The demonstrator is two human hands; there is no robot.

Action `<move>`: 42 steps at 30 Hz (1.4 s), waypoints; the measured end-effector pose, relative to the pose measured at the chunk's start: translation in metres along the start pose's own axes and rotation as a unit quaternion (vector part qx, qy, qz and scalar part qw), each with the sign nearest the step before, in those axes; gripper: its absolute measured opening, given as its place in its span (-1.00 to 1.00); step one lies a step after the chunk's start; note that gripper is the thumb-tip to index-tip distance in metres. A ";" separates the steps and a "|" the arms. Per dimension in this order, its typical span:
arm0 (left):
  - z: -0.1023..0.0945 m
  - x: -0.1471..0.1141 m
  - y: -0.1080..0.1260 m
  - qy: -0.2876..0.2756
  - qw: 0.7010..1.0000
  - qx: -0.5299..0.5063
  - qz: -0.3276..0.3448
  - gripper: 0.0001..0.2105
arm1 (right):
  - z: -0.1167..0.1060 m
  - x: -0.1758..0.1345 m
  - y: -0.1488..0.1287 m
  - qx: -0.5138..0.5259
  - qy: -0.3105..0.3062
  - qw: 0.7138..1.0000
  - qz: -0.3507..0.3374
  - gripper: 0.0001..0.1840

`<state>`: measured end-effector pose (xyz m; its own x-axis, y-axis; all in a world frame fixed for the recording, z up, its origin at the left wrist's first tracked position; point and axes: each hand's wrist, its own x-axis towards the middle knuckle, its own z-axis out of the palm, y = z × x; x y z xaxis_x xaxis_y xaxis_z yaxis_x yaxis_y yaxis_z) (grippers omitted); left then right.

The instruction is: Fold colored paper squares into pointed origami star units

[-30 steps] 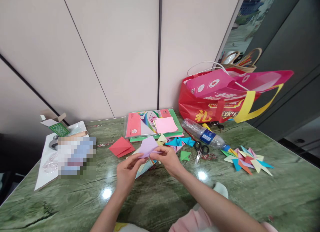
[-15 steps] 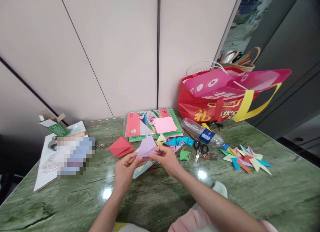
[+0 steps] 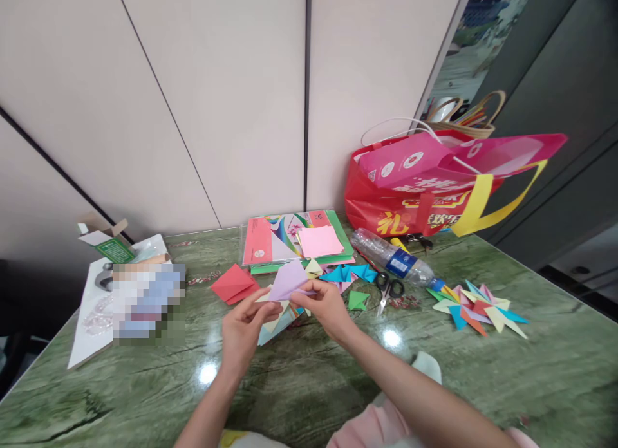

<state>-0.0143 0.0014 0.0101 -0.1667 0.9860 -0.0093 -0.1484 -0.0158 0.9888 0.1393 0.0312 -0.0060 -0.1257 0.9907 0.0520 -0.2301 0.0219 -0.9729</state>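
Observation:
Between my hands, above the table, is a folded sheet of lilac origami paper. My right hand pinches its lower right edge between thumb and fingers. The fingers of my left hand close on its lower left corner. Beneath my hands lie pale yellow and light blue folded papers, partly covered. Just left of the lilac sheet rests a folded red paper. To the right are blue folded pieces, a small green folded piece and black-handled scissors.
Behind my hands lies a paper pack with pink square sheets. A plastic bottle lies before a red gift bag. Folded multicoloured stars sit at right. A white board and small open box stand left.
My left fingers have shifted slightly down along the lilac paper's lower left corner, and more of the pale yellow paper beneath shows between my hands. My right hand keeps its pinch.

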 end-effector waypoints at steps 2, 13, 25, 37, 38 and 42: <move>0.000 0.000 0.000 0.011 1.000 -0.015 0.011 -0.74 | 0.000 0.000 0.001 0.016 -0.008 1.000 0.010 -0.80; -0.003 0.001 -0.001 0.025 0.999 0.028 -0.002 -0.86 | 0.002 0.000 0.000 0.023 -0.022 0.999 0.024 -0.80; -0.003 0.004 -0.002 0.032 0.998 0.060 0.012 -0.87 | 0.002 -0.001 -0.003 -0.001 -0.026 0.999 0.020 -0.80; 0.001 0.000 0.002 0.032 0.995 0.088 0.034 -0.85 | 0.002 0.000 0.001 0.025 -0.013 1.000 0.011 -0.78; 0.001 0.000 0.001 0.031 0.995 0.087 0.037 -0.85 | 0.003 0.000 0.001 0.028 -0.010 0.999 0.011 -0.77; 0.002 -0.001 0.001 0.028 0.994 0.098 0.047 -0.89 | 0.004 -0.003 0.002 0.030 -0.017 0.999 0.033 -0.75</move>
<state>-0.0119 0.0004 0.0114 -0.2254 0.9708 0.0824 0.0633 -0.0698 0.9955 0.1354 0.0282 -0.0074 -0.1744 0.9847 -0.0037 -0.2776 -0.0527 -0.9593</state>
